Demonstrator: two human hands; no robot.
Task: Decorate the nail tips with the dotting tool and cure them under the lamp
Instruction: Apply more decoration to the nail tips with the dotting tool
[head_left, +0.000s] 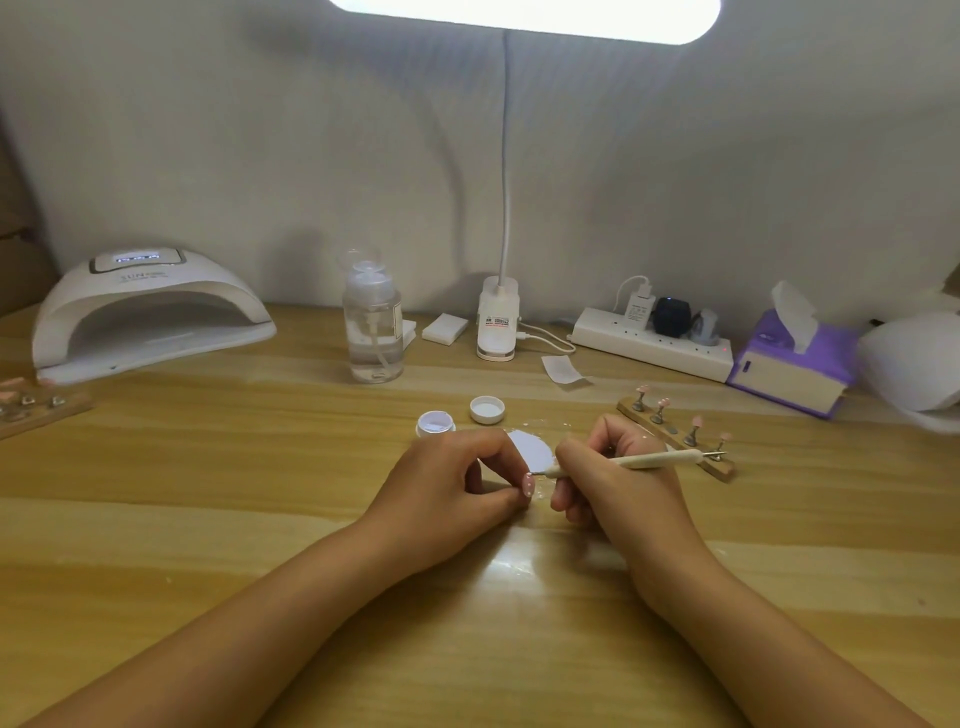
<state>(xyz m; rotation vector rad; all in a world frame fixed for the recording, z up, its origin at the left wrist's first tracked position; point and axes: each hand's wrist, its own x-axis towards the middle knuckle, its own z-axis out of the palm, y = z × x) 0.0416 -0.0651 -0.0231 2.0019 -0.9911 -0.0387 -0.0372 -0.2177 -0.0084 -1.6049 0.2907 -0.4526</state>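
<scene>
A pink nail tip with white dots sits low over the table, near its middle, pinched at the fingertips of the left hand. The fine end of the dotting tool touches the tip's upper edge.

Just behind the hands stands a small open jar with something pale inside – what exactly, I cannot tell. Its lid lies upturned just beside it. A white disc lies flat, partly hidden between the hands. Further back a pump bottle holds clear liquid.

The left hand is curled narrow around the nail tip, its heel on the wood. The right hand grips the tool like a pen, fingers tightly curled, the shaft slanting off to the right.

Right of that hand a wooden stand carries four pink tips on upright holders – the tool's rear end reaches over it. The curing lamp sits at the far left against the wall, mouth facing forward, with a broad stretch of bare wood between it and the left hand. A second stand is cut off by the left edge.
</scene>
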